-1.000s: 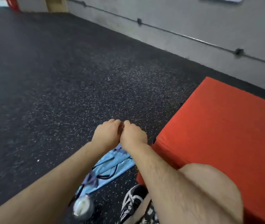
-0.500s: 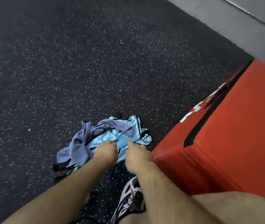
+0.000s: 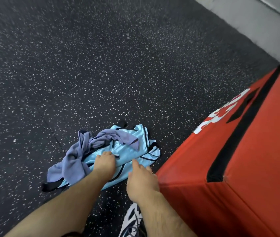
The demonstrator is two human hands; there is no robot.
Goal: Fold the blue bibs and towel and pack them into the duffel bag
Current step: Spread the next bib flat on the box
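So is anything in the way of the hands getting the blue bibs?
Nothing visible. The left hand touches the blue bibs, and the right hand is beside their near edge. The towel drapes only their far and left parts.

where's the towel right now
Head view, lower centre: the purple towel lies crumpled across the light blue bibs on the floor, just left of the left hand.

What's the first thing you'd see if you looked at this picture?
The big red padded box on the right grabs the eye first, bright against the dark speckled floor. Next comes the crumpled pile in the middle: shiny light blue bibs tangled with a purplish towel. The left hand is on the bibs, and the right hand is at their near edge.
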